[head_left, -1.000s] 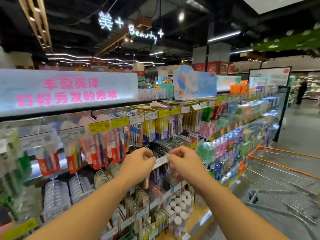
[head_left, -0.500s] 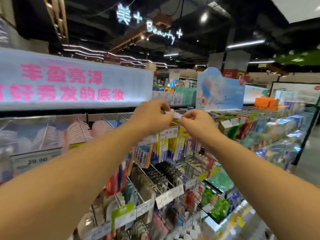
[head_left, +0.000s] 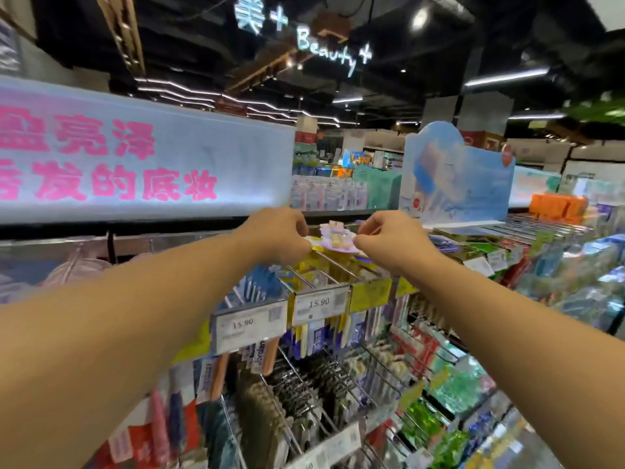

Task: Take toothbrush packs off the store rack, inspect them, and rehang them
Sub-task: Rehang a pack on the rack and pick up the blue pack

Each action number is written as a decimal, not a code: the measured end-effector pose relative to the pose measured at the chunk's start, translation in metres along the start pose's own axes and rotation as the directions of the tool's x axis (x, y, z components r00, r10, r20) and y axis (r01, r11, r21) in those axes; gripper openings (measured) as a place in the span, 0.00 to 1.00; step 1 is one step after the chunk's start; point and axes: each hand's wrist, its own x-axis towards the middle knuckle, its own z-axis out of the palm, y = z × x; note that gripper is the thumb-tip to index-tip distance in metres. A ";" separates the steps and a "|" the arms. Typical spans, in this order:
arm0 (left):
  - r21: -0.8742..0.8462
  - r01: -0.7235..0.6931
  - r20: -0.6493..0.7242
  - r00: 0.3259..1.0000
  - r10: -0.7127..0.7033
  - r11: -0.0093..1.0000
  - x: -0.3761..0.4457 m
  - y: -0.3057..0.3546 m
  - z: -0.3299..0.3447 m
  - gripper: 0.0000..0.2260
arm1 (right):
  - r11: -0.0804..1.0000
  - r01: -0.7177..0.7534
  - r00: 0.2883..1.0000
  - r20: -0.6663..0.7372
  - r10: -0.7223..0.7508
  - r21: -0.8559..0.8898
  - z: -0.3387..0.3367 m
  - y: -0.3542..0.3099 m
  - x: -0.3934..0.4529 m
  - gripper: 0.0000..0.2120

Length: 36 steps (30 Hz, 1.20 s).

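- A small pale toothbrush pack point(head_left: 338, 239) sits flat between the two hands, up at the top row of the rack, above the metal hooks point(head_left: 324, 265); blur hides its print.
- The left hand point(head_left: 277, 235) has its fingers curled in, pinching the pack's left edge.
- The right hand point(head_left: 389, 236) is curled the same way, pinching the right edge.
- Just below, yellow-carded packs point(head_left: 306, 265) hang on the hooks, behind two price tags point(head_left: 248, 326) reading 15.90.
- Lower rows carry more hanging packs point(head_left: 304, 397), crowded close together.
- Both forearms cross in front of the rack and cover much of it.
- A lit sign point(head_left: 142, 157) with pink characters runs above on the left; a blue display card point(head_left: 453, 170) stands to the right.
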 end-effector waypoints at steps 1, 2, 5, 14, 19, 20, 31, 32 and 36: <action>-0.020 0.023 0.004 1.000 -0.023 1.000 0.007 0.000 0.002 0.16 | 1.000 0.004 1.000 0.008 -0.004 0.001 0.002 0.006 0.011 0.04; -0.040 0.042 0.003 0.999 -0.042 0.998 0.013 0.000 0.004 0.15 | 1.000 0.008 1.000 0.009 -0.008 -0.004 0.005 0.011 0.021 0.04; -0.057 0.094 -0.007 0.995 -0.095 0.994 0.028 0.001 0.015 0.15 | 0.999 0.041 0.999 0.011 -0.040 -0.033 0.013 0.023 0.049 0.06; -0.003 0.270 -0.039 0.962 -0.270 0.963 0.063 -0.005 0.026 0.05 | 0.948 0.197 0.969 0.200 -0.148 -0.251 0.040 0.029 0.109 0.31; 0.081 0.311 0.035 0.948 -0.315 0.947 0.077 -0.001 0.036 0.09 | 0.872 0.327 0.923 0.319 -0.213 -0.364 0.046 0.028 0.118 0.38; 0.082 0.322 0.041 0.944 -0.326 0.943 0.078 -0.001 0.038 0.10 | 0.873 0.344 0.914 0.335 -0.228 -0.346 0.047 0.028 0.120 0.37; 0.149 0.439 0.066 0.890 -0.452 0.886 0.096 -0.003 0.056 0.12 | 0.864 0.474 0.817 0.451 -0.359 -0.172 0.031 0.023 0.106 0.23; 0.150 0.440 0.061 0.889 -0.453 0.885 0.096 -0.003 0.056 0.11 | 0.872 0.461 0.828 0.434 -0.357 -0.162 0.031 0.025 0.106 0.24; 0.146 0.443 0.045 0.891 -0.453 0.885 0.095 -0.004 0.058 0.11 | 0.941 0.335 0.894 0.330 -0.304 -0.043 0.034 0.032 0.111 0.23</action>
